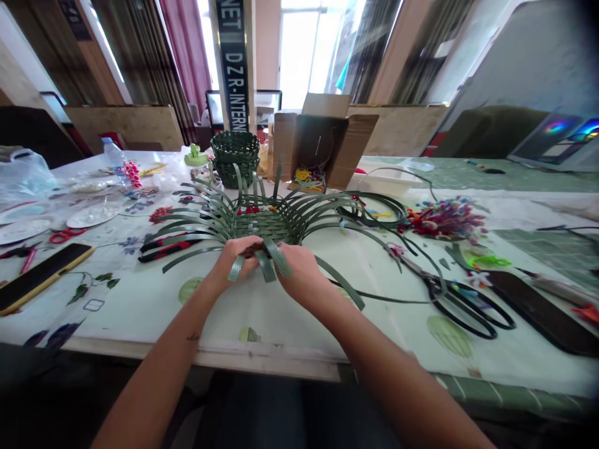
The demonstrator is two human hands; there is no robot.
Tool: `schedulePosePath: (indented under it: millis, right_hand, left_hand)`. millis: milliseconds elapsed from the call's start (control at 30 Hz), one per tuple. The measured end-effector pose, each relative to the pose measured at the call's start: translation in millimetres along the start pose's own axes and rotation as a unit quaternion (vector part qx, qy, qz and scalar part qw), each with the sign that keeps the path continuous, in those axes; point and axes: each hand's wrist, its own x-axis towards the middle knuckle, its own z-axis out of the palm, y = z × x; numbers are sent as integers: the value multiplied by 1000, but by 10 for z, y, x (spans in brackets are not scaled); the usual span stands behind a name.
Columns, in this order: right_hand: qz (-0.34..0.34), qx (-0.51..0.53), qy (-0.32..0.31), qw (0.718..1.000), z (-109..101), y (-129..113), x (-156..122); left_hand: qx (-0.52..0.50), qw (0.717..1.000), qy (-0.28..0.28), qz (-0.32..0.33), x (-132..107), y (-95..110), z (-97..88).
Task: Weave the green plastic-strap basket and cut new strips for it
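Left hand (236, 259) and right hand (302, 271) pinch green plastic strips (279, 258) at near edge of half-woven green strap basket base (264, 227), flat on white floral tabletop (140, 312); black-handled scissors (437, 288) at right.

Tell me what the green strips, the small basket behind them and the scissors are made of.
The green strips look like flat plastic strapping: glossy, evenly wide, finely embossed. The small basket seems woven from the same strap, matching in colour. The scissors appear to have shiny steel blades and black moulded plastic handles, possibly rubber-coated.
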Motion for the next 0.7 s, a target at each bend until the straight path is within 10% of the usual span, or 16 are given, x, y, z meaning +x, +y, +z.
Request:
schedulePosePath:
  millis: [367,700]
  right_hand:
    - [24,-86,22,996,325,-180,-195]
    - [-11,-19,-28,999,-576,-51,-596]
  left_hand:
    - [67,996,55,-9,43,92,63]
    - [39,997,66,-24,32,2,73]
